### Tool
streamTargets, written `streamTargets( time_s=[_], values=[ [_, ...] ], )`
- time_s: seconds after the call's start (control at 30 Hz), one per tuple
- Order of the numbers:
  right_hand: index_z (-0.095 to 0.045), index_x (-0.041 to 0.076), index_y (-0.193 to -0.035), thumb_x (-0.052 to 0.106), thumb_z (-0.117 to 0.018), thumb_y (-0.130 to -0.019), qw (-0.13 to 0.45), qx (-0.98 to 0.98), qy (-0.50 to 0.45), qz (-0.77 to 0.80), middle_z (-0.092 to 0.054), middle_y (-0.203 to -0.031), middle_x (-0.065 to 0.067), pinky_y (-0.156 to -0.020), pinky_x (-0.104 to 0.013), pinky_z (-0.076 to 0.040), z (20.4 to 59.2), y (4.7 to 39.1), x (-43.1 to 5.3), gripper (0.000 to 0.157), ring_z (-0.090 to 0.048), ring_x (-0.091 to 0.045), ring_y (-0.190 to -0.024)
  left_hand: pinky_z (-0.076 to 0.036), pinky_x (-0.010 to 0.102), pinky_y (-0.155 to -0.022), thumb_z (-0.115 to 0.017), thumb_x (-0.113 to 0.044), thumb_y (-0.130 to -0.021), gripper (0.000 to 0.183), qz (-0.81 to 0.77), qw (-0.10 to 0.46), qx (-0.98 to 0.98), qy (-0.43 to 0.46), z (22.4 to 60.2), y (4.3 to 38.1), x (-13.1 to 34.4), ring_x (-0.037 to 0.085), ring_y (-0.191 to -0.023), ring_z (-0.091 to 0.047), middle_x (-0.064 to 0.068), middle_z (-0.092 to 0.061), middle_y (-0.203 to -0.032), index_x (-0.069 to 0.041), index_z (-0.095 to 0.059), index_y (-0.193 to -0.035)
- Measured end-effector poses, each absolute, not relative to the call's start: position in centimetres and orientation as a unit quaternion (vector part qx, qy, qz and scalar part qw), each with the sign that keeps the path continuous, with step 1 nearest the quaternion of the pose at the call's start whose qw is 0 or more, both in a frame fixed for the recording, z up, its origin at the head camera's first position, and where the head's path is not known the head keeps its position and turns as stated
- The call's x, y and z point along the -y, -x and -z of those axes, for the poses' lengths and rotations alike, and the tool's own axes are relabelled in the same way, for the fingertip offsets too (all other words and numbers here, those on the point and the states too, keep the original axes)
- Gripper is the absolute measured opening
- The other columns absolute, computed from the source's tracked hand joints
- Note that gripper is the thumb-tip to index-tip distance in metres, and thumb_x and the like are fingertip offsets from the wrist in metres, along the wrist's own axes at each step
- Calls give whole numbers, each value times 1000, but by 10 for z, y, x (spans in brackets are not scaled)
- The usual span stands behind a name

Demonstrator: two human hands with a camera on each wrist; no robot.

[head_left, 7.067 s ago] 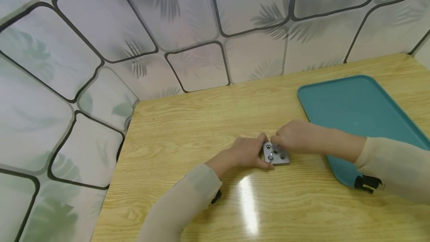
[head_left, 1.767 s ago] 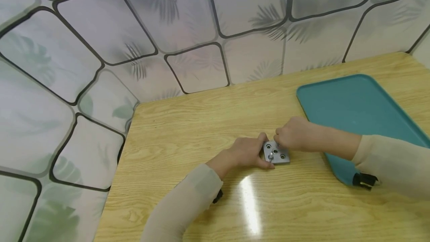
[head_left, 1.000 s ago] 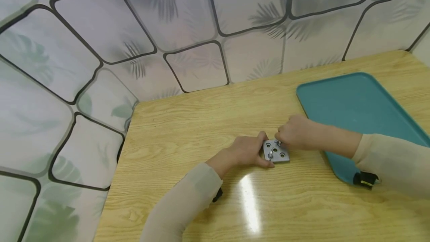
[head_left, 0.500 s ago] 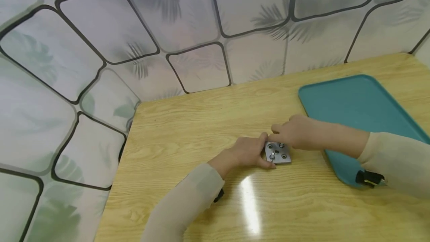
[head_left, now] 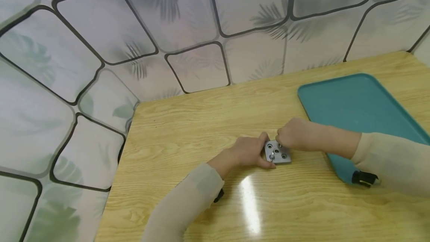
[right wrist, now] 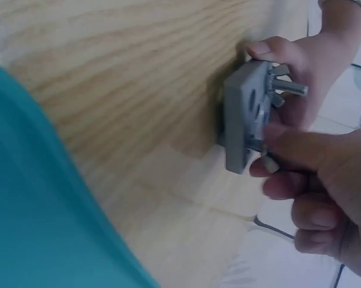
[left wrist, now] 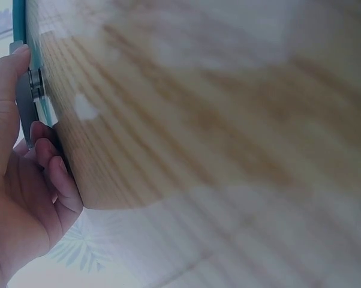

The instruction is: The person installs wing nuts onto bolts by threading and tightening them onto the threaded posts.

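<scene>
In the head view a small grey metal plate (head_left: pixel 277 158) with several round holes sits at mid-table. My left hand (head_left: pixel 248 151) grips its left side, thumb at the near edge and fingers at the far edge. A wing nut (right wrist: pixel 280 84) stands on a threaded bolt (right wrist: pixel 292 87) near the left hand's side. At the plate's far right corner my right hand (head_left: pixel 297 134) pinches a second wing nut (right wrist: pixel 268 163) between thumb and forefinger, its other fingers curled. From the left wrist, the plate (left wrist: pixel 26 111) shows edge-on beside the thumb.
A teal tray (head_left: pixel 349 104) lies to the right, under the right forearm. The wood-grain table (head_left: pixel 188 130) reaches back to a wall (head_left: pixel 198 68) patterned with leaves and dark lines. Black straps (head_left: pixel 365 178) show at the wrists.
Half a second ago the right fingers were spread leftward over the corner, baring the wing nut; now they are drawn back and curled round it. The left hand and plate have stayed in place.
</scene>
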State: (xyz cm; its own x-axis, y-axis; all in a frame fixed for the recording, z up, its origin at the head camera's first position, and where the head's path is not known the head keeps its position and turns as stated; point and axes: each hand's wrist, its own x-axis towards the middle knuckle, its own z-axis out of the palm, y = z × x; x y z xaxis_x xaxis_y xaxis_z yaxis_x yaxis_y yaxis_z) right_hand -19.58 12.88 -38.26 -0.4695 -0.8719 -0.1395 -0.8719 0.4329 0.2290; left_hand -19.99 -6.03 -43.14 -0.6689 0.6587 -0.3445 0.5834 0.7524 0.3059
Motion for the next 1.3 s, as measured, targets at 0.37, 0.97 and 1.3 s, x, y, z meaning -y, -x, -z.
streamTargets(
  time_s=[0.37,0.97,1.3],
  values=[
    [-55,13,-68,43,-66,-85,-35,-884,456,-95,-47,-59,4,-43,-27,-35,393,196,-132,36,-40,-9,-48,-41,24,-60,-69,-63,-73,69,-78,223,-907,-348,430,201,60,7,-70,-55,-8,-56,-80,-18,-39,-115],
    [-46,13,-58,37,-57,-92,-22,-890,449,-81,-38,-54,4,-37,-27,-31,398,200,-132,43,-29,-9,-44,-41,25,-60,-69,-62,-74,69,-75,220,-908,-350,428,204,59,7,-71,-54,-7,-58,-81,-17,-40,-117],
    [-63,17,-90,29,-81,-70,-69,-811,574,-87,-56,-86,1,-48,-24,-36,383,202,-140,30,-50,-11,-63,-40,24,-58,-69,-63,-74,68,-76,227,-909,-341,431,202,59,7,-68,-53,-8,-56,-78,-18,-38,-114]
  ],
)
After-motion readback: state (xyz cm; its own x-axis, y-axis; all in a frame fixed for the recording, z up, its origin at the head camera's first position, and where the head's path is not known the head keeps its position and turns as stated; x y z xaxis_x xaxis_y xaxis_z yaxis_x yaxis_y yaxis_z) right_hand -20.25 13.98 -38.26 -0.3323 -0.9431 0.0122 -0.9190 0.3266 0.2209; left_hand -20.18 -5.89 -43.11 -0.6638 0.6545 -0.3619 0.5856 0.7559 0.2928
